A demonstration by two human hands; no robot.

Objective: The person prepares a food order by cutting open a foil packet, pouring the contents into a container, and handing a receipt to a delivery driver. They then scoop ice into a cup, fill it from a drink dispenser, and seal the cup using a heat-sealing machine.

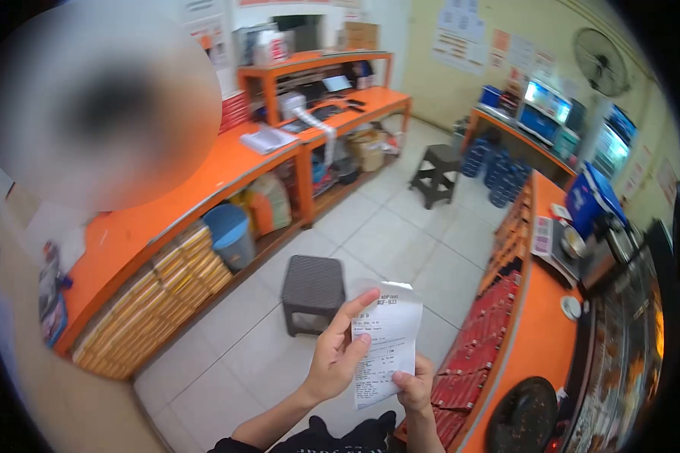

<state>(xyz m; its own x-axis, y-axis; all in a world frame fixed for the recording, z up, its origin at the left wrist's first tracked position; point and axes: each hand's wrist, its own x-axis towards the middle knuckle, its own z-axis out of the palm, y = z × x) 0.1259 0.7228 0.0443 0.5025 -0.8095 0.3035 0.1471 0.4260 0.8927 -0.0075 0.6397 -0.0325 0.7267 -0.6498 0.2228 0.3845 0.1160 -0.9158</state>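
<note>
A long printed paper receipt point(389, 325) is held up in front of my body, its text facing me and its top edge slightly curled. My left hand point(340, 351) grips its left side, thumb across the front and index finger stretched along the upper edge. Lower down on the right, my right hand point(414, 385) pinches the paper with the thumb on the printed face; the other fingers are behind it. Just beyond the receipt a dark woven-top stool point(312, 283) stands on the tiled floor.
An orange counter point(181, 200) runs along the left, a blue-grey bin point(229, 232) beneath it. On the right another orange counter point(517, 377) holds a round dark lid point(521, 415) and a blue cooler bag point(591, 202). A second stool point(437, 172) and water bottles point(499, 170) stand further back.
</note>
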